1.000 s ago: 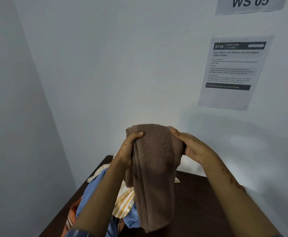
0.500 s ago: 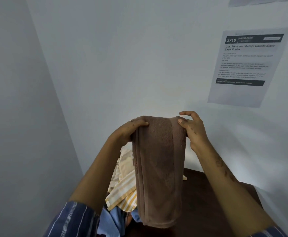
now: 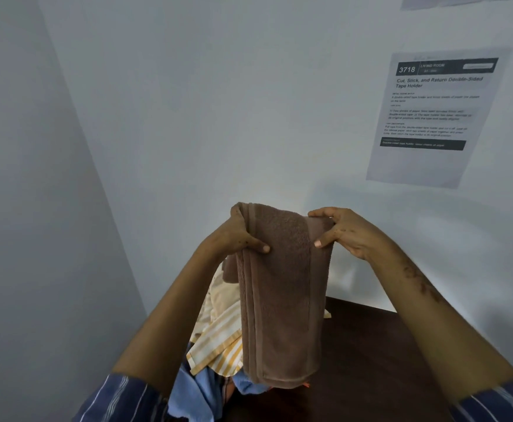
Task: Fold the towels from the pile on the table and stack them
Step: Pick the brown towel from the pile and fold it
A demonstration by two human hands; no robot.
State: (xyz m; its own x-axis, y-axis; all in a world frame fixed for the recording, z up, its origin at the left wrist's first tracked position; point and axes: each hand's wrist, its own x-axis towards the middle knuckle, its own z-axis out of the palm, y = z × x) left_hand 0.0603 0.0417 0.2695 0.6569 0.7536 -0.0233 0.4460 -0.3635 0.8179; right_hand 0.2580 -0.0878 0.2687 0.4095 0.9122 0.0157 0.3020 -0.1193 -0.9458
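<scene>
A person's two bare forearms reach up and forward from the bottom of the view, holding a brown towel (image 3: 282, 293) in the air in front of a pale wall (image 3: 188, 102). The towel is folded into a long narrow strip and hangs straight down from its top fold, which sits between the two hands at about the same height.

The left hand (image 3: 237, 233) grips the towel's upper left corner — its thumb lies across the near face of the cloth, pointing toward the middle, and the fingers are wrapped behind and out of sight. The right hand (image 3: 339, 231) pinches the upper right corner, with the thumb pressed on the near face and the fingers curled over the top edge. Both hands are closed on the cloth, one at each side of the fold.

The towel's lower end dangles just above a dark brown table (image 3: 386, 354) that stands against the wall. Behind and to the left of the hanging strip, partly hidden by it and by the left forearm, lies a loose pile of towels (image 3: 218, 339): cream cloth, a yellow-and-white striped piece, and light blue fabric at the near edge. Whether the brown towel's bottom touches the pile cannot be told.

Blue striped sleeves (image 3: 118, 397) show at both lower corners. A printed notice (image 3: 432, 117) is stuck to the wall at upper right — its small text is blurred.
</scene>
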